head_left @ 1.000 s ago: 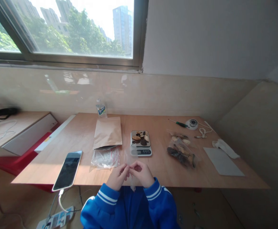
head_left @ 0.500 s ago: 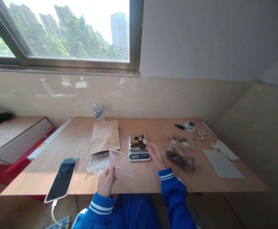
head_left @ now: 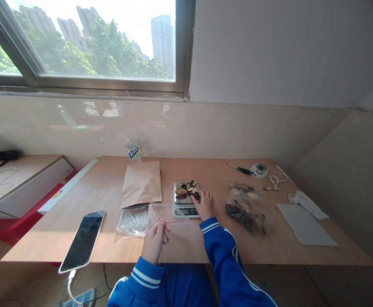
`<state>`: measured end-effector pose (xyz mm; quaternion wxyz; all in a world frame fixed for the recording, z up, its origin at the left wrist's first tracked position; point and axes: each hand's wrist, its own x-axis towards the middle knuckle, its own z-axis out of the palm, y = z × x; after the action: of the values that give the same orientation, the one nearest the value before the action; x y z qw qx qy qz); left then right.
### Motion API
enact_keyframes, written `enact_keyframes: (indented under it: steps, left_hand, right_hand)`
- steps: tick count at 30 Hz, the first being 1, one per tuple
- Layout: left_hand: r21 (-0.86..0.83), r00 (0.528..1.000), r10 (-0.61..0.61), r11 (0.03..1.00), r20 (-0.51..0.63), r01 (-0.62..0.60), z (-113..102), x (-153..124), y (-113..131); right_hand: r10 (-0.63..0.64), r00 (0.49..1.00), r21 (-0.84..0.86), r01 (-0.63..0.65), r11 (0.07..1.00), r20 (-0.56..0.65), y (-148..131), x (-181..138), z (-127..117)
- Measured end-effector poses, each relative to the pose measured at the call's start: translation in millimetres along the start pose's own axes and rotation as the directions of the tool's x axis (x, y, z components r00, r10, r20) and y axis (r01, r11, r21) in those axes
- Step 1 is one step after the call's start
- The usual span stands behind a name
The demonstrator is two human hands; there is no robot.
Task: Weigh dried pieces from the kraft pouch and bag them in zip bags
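My left hand [head_left: 156, 238] pinches a clear zip bag [head_left: 170, 212] with a red seal line, which stretches over the table toward the scale. A small digital kitchen scale [head_left: 177, 209] stands at mid-table. On its metal pan lie several dried slices [head_left: 183, 191], brown, dark and cream. At the pan's front right corner, my right hand [head_left: 204, 204] has its thumb and fingers closed around a dark dried slice [head_left: 195, 196]. The hand covers part of the scale's display and buttons.
Behind my left hand lie clear bags [head_left: 131, 221] and a brown paper pouch [head_left: 141, 185], with a bottle [head_left: 133, 151] beyond. A phone [head_left: 83, 241] overhangs the front edge. To the right are bags of dried pieces [head_left: 245, 211], a screwdriver [head_left: 244, 170], a white device [head_left: 260, 170] and a white sheet [head_left: 304, 224].
My right hand has moved from beside the scale onto the front right of its pan, among the slices. My left hand has shifted right with the zip bag, now overlapping the scale's front.
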<state>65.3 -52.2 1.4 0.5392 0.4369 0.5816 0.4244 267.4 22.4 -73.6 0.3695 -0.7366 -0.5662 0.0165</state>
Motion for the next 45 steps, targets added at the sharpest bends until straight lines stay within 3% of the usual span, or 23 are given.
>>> enact_keyframes:
  steps: [4,8,11,14,16,17,20,23,28,31,34,37,40,42,44,45]
  left_hand:
    - [-0.007,1.0,0.016,1.0,-0.004,-0.016,-1,-1,-4]
    - [-0.051,1.0,0.018,0.999,-0.008,-0.018,3,-2,-6]
    - [-0.058,1.0,0.022,0.998,0.013,-0.022,7,-4,-6]
    - [-0.059,0.999,0.037,0.998,0.022,-0.035,7,-5,-8]
    - [-0.064,0.999,0.045,0.997,0.028,-0.043,5,-4,-11]
    - [-0.064,0.998,0.047,0.997,0.039,-0.044,4,-3,-13]
    - [-0.059,0.997,0.034,0.998,0.075,-0.03,-1,0,-20]
    - [-0.075,0.996,0.033,0.997,0.089,-0.027,-3,2,-24]
    - [-0.076,0.993,0.04,0.997,0.108,-0.031,-4,0,-23]
    - [-0.077,0.993,0.029,0.997,0.113,-0.021,-3,-2,-21]
    - [-0.089,0.997,0.023,0.996,0.077,-0.016,-2,-3,-19]
    - [-0.099,0.997,0.014,0.995,0.081,-0.006,-2,-2,-20]
    - [-0.096,0.994,0.008,0.995,0.108,0.003,-2,-2,-20]
    - [-0.1,0.995,0.002,0.995,0.099,0.008,-2,-2,-20]
    - [-0.114,0.996,0.0,0.993,0.087,0.01,0,-2,-19]
    - [-0.122,0.996,0.001,0.993,0.086,0.01,0,-1,-19]
  right_hand:
    - [0.066,0.998,0.111,-0.065,0.992,-0.011,-8,2,-14]
    - [0.075,0.996,0.406,-0.046,0.913,-0.056,-41,4,-49]
    - [-0.08,0.994,0.509,0.029,0.86,0.079,-72,1,-78]
    - [-0.319,0.906,0.523,0.135,0.841,0.279,-90,-5,-94]
    - [-0.393,0.845,0.556,0.143,0.819,0.362,-92,-7,-95]
    - [-0.393,0.841,0.573,0.124,0.81,0.372,-89,-6,-91]
    - [-0.295,0.911,0.574,0.082,0.815,0.289,-75,3,-70]
    - [-0.288,0.938,0.46,0.174,0.871,0.192,-58,16,-39]
    - [-0.404,0.853,0.218,0.347,0.912,0.331,-48,23,-3]
    - [-0.389,0.859,0.106,0.375,0.921,0.334,-48,19,3]
    - [-0.374,0.877,0.11,0.358,0.927,0.3,-45,15,3]
    - [-0.335,0.914,0.267,0.272,0.924,0.227,-44,14,-4]
    - [-0.166,0.985,0.453,0.126,0.882,0.048,-54,14,-25]
    - [-0.084,0.996,0.534,0.08,0.842,-0.018,-67,15,-45]
    - [-0.189,0.979,0.551,0.121,0.826,0.069,-79,15,-63]
    - [-0.287,0.946,0.544,0.164,0.822,0.148,-82,15,-69]
